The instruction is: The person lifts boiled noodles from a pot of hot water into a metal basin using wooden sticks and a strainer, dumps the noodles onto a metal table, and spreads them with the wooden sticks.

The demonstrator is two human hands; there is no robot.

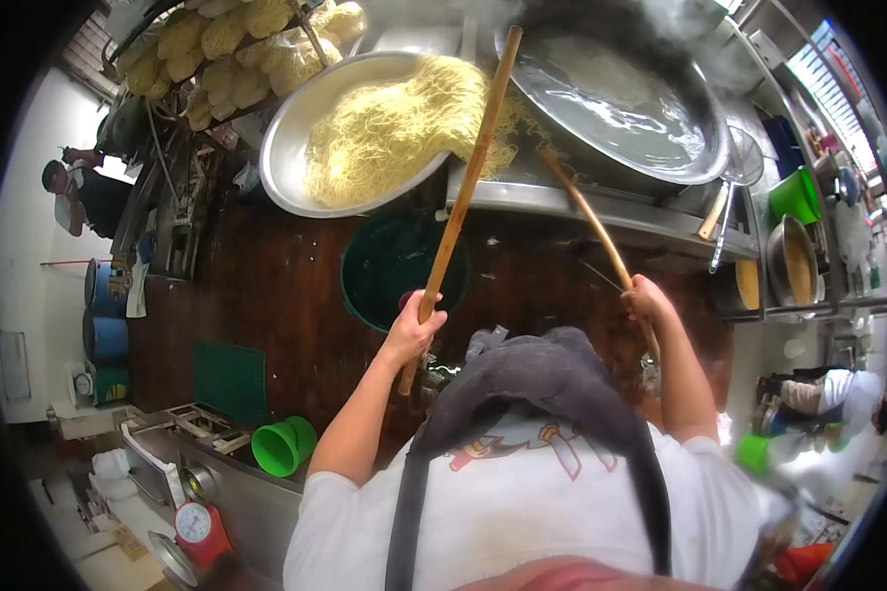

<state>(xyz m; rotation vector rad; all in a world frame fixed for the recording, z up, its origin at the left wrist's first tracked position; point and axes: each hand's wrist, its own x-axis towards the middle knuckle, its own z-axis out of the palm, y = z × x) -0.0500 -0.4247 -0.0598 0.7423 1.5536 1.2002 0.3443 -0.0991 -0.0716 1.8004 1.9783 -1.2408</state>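
Note:
My left hand (414, 330) is closed round a long wooden stick (471, 172), whose far end reaches up past the noodles. In my right hand (648, 298) is a second, thinner wooden stick (601, 229), its far tip near the stove's front edge. Yellow noodles (389, 128) fill a large metal basin (284, 163) and spill over its right rim onto the stove top (586, 197), behind the left stick. To the right, a big wok (705, 163) holds steaming, rippling water (616, 103).
A dark green tub (357, 286) stands on the floor below the basin. A wire skimmer (742, 163) lies right of the wok. Bagged noodles (227, 49) are stacked at upper left. A green bucket (278, 448) and red scale (202, 532) are at lower left. Two people work farther off.

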